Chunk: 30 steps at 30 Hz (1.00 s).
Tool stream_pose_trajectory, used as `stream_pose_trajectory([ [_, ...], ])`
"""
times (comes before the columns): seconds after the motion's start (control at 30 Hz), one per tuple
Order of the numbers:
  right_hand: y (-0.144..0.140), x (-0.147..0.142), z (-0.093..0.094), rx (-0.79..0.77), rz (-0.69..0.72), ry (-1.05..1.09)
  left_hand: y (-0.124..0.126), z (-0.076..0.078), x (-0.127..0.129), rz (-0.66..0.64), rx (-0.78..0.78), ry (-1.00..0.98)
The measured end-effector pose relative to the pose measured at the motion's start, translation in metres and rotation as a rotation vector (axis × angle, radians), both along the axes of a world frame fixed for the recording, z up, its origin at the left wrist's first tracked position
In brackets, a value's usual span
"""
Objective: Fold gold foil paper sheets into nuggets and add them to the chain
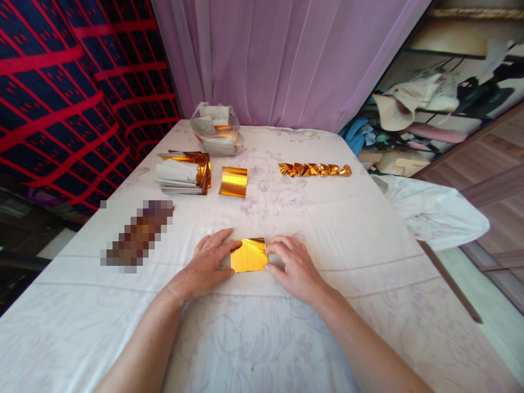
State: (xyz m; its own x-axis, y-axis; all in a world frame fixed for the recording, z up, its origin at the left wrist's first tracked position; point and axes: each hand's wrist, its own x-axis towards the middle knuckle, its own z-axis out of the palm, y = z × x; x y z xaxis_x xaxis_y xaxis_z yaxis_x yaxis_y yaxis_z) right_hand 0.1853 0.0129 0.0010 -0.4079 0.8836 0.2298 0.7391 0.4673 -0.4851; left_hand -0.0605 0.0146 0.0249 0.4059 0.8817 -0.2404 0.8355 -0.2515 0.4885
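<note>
A small sheet of shiny gold foil paper (248, 257) lies near the middle of the table, its upper edge darker and slightly raised. My left hand (208, 262) holds its left edge with thumb and forefinger, while the other fingers stretch forward. At the right edge, the bent fingers and thumb of my right hand (291, 265) grip the sheet. Just beyond the hands lies another curved gold foil sheet (233, 182). Beside that sheet, to the left, is a fanned stack of foil papers (180, 176) with pale backs showing.
A row of folded gold foil pieces (314, 170) lies at the back right. A clear plastic bag (216, 131) with more papers stands at the far edge. A pixelated brown object (139, 234) is at left. The floral tablecloth (254, 333) covers the table; shelves (442, 114) stand at right.
</note>
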Motion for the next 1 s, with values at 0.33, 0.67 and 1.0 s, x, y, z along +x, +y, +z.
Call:
stream_pose_trajectory([
  [0.33,-0.019,-0.034,0.0,-0.002,0.179,-0.219,0.001,-0.004,-0.001,0.009,0.014,-0.016],
  [0.67,-0.016,-0.033,-0.005,-0.119,0.12,-0.293,0.003,-0.007,-0.003,-0.011,0.036,-0.02],
  [1.0,-0.015,-0.003,-0.002,-0.07,0.127,-0.356,0.008,-0.009,-0.005,-0.027,0.07,0.037],
])
